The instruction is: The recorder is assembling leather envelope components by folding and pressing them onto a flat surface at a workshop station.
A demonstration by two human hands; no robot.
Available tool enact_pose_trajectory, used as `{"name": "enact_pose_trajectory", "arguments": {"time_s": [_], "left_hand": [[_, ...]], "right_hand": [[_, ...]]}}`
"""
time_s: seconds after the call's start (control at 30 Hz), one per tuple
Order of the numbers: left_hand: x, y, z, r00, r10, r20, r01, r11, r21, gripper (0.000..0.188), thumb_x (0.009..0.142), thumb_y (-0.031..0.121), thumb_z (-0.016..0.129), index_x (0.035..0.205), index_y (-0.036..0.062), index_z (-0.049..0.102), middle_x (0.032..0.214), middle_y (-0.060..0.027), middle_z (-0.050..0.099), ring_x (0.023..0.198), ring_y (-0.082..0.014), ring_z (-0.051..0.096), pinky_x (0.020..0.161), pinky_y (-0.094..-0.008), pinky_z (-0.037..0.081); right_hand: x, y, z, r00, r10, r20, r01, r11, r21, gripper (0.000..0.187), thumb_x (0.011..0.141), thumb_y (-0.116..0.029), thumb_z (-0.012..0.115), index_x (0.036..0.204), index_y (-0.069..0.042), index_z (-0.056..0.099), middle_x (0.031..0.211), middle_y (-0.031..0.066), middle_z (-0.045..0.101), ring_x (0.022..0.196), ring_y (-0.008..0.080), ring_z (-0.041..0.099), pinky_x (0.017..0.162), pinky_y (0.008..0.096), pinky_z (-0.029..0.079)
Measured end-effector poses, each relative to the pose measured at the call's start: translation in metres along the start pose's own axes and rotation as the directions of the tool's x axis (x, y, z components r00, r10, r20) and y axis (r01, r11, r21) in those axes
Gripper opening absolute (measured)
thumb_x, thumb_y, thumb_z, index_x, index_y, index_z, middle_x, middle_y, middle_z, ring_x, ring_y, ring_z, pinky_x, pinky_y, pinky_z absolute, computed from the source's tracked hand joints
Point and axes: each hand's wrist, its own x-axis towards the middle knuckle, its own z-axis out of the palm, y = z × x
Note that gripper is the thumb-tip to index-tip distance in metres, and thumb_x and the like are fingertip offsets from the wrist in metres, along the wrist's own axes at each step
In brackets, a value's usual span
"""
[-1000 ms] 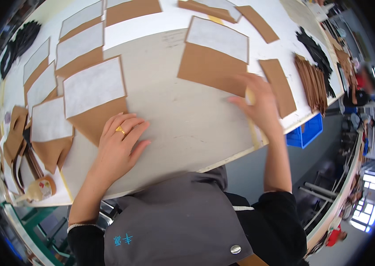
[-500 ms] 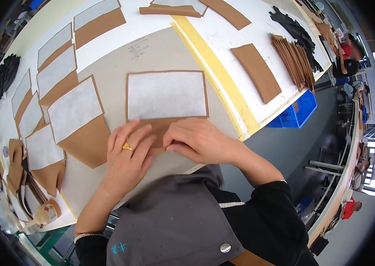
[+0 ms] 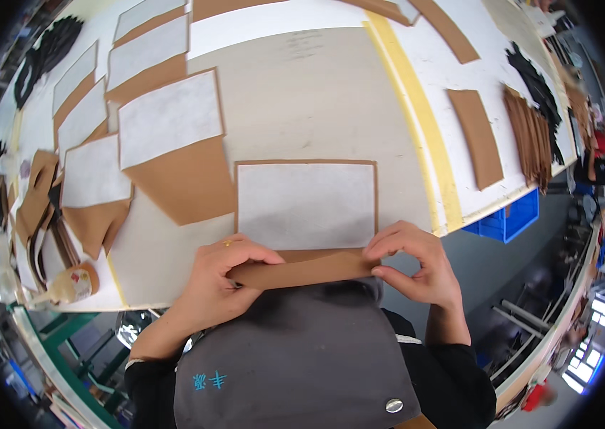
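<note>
A brown leather-like panel with a white backing sheet (image 3: 306, 204) lies in front of me at the table's near edge. Its brown near flap (image 3: 302, 273) is raised and curls toward my apron. My left hand (image 3: 225, 279), with a gold ring, pinches the flap's left end between thumb and fingers. At the flap's right end, my right hand (image 3: 417, 263) grips the corner with thumb and forefinger. Left of this piece lies a similar brown panel with a white backing (image 3: 174, 121), flat on the grey board (image 3: 302, 93).
More backed panels (image 3: 98, 175) spread across the left side. A glue bottle (image 3: 77, 282) lies at the lower left. Brown strips (image 3: 477, 139), a stack of brown pieces (image 3: 527, 136) and black strips (image 3: 537, 93) are on the right. Below the edge sits a blue crate (image 3: 506, 218).
My hands have moved apart to the two ends of the brown flap, which now lifts and curls. The view has shifted, so the table's things appear in different places.
</note>
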Motion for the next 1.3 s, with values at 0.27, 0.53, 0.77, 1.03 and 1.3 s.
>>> {"name": "enact_pose_trajectory", "arguments": {"time_s": [0.27,0.53,0.77,1.03,1.3], "left_hand": [[0.011,0.000,-0.001,0.998,0.036,-0.057,-0.030,0.994,0.102,0.028,0.071,-0.007,0.067,0.096,0.0061,0.069,0.092,-0.0066,0.072,0.082,-0.0245,0.065,0.073,-0.0338,0.052],[0.019,0.001,-0.002,0.963,0.248,0.105,-0.269,0.911,0.313,0.022,0.071,-0.002,0.071,0.090,0.0052,0.064,0.091,-0.0070,0.071,0.074,-0.0240,0.063,0.072,-0.0336,0.051],[0.023,0.008,0.009,0.980,0.061,-0.189,-0.015,0.972,0.236,0.006,0.084,-0.001,0.066,0.090,0.0000,0.065,0.073,-0.0083,0.063,0.059,-0.0111,0.055,0.055,-0.0228,0.041],[0.015,0.007,0.006,0.976,0.123,-0.182,-0.062,0.949,0.308,0.009,0.080,-0.002,0.067,0.088,-0.0008,0.064,0.075,-0.0098,0.063,0.067,-0.0195,0.059,0.062,-0.0298,0.045],[0.006,-0.011,0.011,0.994,0.032,-0.101,0.002,0.948,0.317,0.014,0.079,0.003,0.075,0.087,0.0008,0.065,0.080,-0.0115,0.065,0.069,-0.0269,0.059,0.065,-0.0352,0.046]], "right_hand": [[0.019,-0.002,0.022,0.952,-0.301,-0.054,0.228,0.816,-0.532,0.071,0.071,-0.030,0.086,0.132,-0.006,0.060,0.130,0.0117,0.063,0.119,0.0343,0.057,0.100,0.0423,0.044],[0.039,-0.006,0.014,0.913,-0.406,0.037,0.369,0.783,-0.501,0.073,0.077,-0.045,0.078,0.134,-0.005,0.058,0.119,0.0096,0.064,0.109,0.0298,0.059,0.096,0.0416,0.042],[0.042,-0.011,0.074,0.785,-0.572,-0.240,0.343,0.723,-0.599,0.076,0.071,-0.031,0.079,0.139,-0.008,0.056,0.127,0.0093,0.061,0.112,0.0251,0.060,0.101,0.0446,0.041],[0.037,0.007,0.047,0.782,-0.503,-0.367,0.172,0.741,-0.649,0.039,0.074,-0.005,0.073,0.112,-0.010,0.068,0.093,0.0017,0.064,0.087,0.0187,0.063,0.095,0.0403,0.045],[-0.001,0.038,-0.009,0.743,-0.363,-0.562,-0.103,0.768,-0.632,0.024,0.085,-0.009,0.071,0.108,-0.008,0.070,0.100,0.0071,0.065,0.091,0.0271,0.063,0.081,0.0388,0.049]]}}
